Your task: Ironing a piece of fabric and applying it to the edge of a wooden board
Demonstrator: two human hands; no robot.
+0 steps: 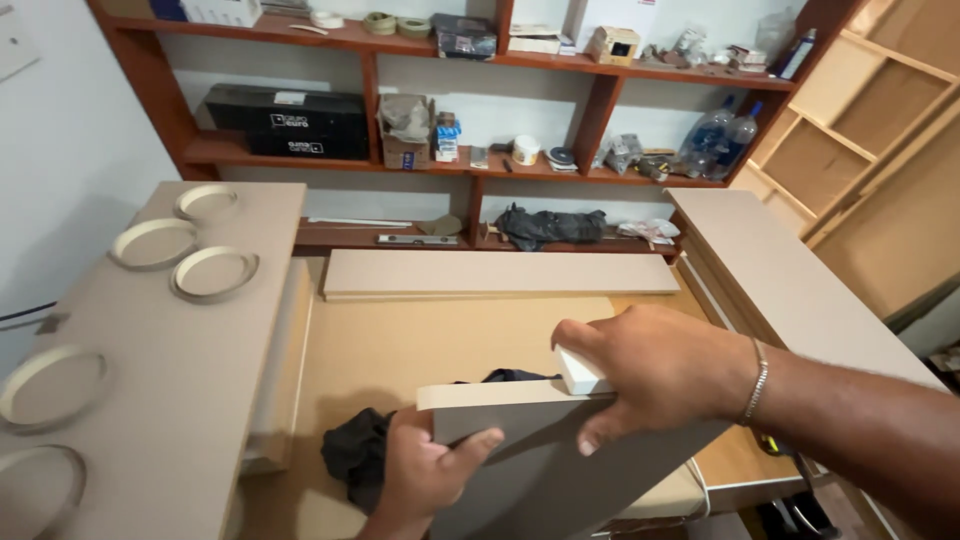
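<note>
Head view, left hand (420,475) gripping grey board (530,460), right hand (655,370) pressing white block (578,374) on its edge

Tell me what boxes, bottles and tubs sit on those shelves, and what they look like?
Long black boxes: middle shelf, left, stacked, small white labels.
Open brown carton: beside them, stuffed with grey wrapping.
Small white tub: middle shelf, round.
Clear plastic bottles: middle shelf, right, blue caps.
Small cardboard box: top shelf, dark opening in front.

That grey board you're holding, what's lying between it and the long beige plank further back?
In the head view, only bare brown benchtop lies between the grey board and the long plank; a dark cloth sits left.
</note>
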